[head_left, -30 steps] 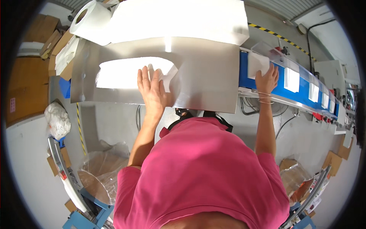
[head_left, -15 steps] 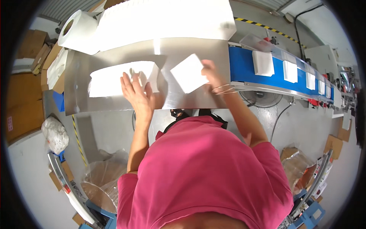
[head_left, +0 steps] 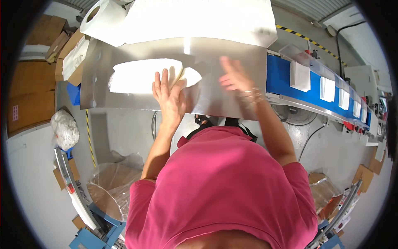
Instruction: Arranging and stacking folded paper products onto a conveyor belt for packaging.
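A long row of folded white paper sheets, like napkins (head_left: 134,76), lies on the steel table (head_left: 137,101). My left hand (head_left: 170,97) rests on the row's right end, fingers stretched out and apart, thumb against the end. Just past that thumb, a tilted white folded paper piece (head_left: 192,77) stands against the row; whether it touches the hand I cannot tell. To the right, over bare steel, my right hand (head_left: 236,76) is blurred by motion, its fingers spread with nothing in them. A thin bracelet is at its wrist.
A blue conveyor belt (head_left: 278,76) carries several white folded stacks (head_left: 299,76) beside the table's right edge, under a clear guard. At the back stand a big white paper block (head_left: 199,20) and a white roll (head_left: 103,20). Boxes (head_left: 74,54) stand at left.
The white square stack has left my right hand, which is now free. A tilted white piece now stands at the row's right end by my left hand. The whole view has shifted slightly.
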Demonstrator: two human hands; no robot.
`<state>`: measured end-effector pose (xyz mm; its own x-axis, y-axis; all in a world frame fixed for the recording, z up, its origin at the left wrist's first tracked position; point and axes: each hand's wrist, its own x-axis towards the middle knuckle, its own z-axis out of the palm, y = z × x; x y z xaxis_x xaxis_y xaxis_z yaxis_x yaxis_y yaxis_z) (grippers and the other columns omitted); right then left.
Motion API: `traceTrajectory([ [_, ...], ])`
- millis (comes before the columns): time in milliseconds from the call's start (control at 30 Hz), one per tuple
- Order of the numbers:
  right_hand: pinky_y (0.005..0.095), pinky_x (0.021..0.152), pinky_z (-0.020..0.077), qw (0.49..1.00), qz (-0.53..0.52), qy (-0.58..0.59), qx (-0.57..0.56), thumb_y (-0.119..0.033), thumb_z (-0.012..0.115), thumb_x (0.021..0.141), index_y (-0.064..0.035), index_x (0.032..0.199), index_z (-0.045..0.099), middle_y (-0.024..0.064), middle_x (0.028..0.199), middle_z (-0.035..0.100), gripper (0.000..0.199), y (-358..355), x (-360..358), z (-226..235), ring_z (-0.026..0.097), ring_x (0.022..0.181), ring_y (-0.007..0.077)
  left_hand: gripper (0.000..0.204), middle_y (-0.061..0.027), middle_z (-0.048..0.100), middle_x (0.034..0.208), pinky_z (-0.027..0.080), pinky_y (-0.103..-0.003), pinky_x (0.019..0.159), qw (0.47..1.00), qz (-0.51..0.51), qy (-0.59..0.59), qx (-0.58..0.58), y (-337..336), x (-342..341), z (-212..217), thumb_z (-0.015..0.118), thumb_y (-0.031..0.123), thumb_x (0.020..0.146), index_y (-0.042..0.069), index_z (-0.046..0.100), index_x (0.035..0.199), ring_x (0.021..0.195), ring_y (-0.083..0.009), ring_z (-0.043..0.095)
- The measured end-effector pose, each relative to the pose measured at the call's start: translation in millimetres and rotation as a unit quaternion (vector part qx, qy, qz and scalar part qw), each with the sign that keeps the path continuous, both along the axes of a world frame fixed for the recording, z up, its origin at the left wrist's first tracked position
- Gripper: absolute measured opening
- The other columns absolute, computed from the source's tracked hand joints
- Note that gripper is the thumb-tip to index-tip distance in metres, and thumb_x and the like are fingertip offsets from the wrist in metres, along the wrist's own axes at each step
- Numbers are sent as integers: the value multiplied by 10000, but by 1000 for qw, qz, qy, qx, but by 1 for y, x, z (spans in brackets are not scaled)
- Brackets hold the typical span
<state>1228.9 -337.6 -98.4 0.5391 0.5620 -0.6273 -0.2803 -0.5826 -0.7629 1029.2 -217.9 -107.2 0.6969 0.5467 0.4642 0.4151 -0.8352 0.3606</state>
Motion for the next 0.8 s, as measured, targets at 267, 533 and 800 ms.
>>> traceTrajectory([
  [267,388,716,551,989,-23,99,112,-154,587,780,-26,1263,411,140,1103,514,530,25,-17,-40,575,966,259,252,-250,341,1385,223,-554,1035,1000,4,6,18,12,5,5,709,121,748,52,573,950,1314,-438,254],
  [533,365,736,514,940,-236,-244,15,-214,560,797,-24,1191,529,174,1086,559,439,-130,115,-85,594,914,283,402,-273,385,1344,308,-505,1026,998,59,26,-13,32,-6,4,584,19,812,49,537,1210,1293,-455,280],
  [800,381,681,532,941,86,-325,-49,-550,487,878,-53,1262,423,151,953,635,632,-21,36,-42,644,792,252,347,-213,372,1375,239,-541,1042,1000,5,-18,-6,19,0,0,646,-22,726,130,609,1036,1312,-442,266],
])
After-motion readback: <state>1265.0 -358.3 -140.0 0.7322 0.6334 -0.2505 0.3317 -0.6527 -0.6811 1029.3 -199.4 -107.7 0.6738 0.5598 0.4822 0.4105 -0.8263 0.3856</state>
